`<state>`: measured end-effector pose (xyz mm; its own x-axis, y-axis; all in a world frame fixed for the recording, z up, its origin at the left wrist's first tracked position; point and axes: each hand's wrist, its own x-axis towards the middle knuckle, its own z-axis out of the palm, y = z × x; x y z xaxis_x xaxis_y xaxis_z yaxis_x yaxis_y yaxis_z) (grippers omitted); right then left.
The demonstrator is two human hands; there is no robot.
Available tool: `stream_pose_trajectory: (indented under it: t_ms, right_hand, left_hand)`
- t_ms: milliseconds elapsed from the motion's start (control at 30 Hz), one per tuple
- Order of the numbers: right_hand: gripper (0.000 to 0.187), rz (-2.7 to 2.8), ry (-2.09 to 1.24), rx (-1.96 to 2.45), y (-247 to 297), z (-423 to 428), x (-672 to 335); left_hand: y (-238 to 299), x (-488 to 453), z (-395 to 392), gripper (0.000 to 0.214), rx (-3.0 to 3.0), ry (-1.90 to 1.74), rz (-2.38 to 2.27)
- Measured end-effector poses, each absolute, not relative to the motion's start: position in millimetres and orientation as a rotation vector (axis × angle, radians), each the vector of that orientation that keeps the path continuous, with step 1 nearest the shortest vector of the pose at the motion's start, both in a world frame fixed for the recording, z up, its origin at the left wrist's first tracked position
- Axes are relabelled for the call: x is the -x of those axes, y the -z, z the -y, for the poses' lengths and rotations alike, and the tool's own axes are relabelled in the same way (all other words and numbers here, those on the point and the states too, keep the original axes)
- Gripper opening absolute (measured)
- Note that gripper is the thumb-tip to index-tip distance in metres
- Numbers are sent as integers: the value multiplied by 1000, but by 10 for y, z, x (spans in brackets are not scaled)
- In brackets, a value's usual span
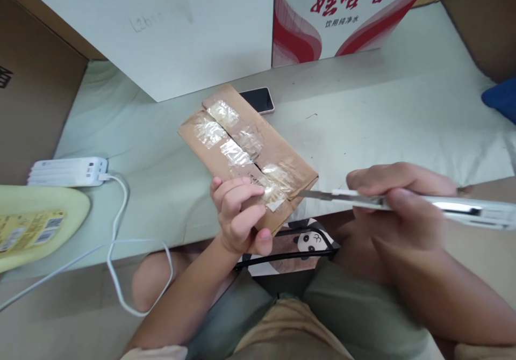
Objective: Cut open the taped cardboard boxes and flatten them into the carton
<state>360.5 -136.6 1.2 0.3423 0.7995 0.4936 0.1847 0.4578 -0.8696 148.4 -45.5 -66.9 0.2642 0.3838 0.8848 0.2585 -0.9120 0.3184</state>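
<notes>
My left hand (239, 215) grips the near end of a flat brown cardboard box (237, 139), whose top seam is patched with clear tape. The box tilts away from me over the pale table (363, 118). My right hand (397, 204) is closed round a silver utility knife (403, 201). The knife lies level, and its blade tip touches the box's near right corner by the tape.
A phone (260, 100) lies face up behind the box. A white panel (169, 27) and a red-and-white carton (338, 11) stand at the back. A white power bank (68, 171) with a cable (116, 242) sits left, beside a yellow tray (36, 231). A panda-print bag (306, 239) rests below the box.
</notes>
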Motion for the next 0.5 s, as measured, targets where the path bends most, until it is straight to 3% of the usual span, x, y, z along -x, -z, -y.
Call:
stream_pose_trajectory:
  t_ms: [100,300,500]
  right_hand:
    - [20,1071,-350,1036,154,1224,-3722]
    - [14,1324,229,1568,357,996,-3832]
    - [30,1535,-48,2168,497,925,-3910]
  left_hand:
    - [620,-1502,532,24,-2397,-1669,-678]
    - [457,-1544,611,57,-2375,-1516,-745]
    - [483,-1463,478,51,-2167,-1616,-725]
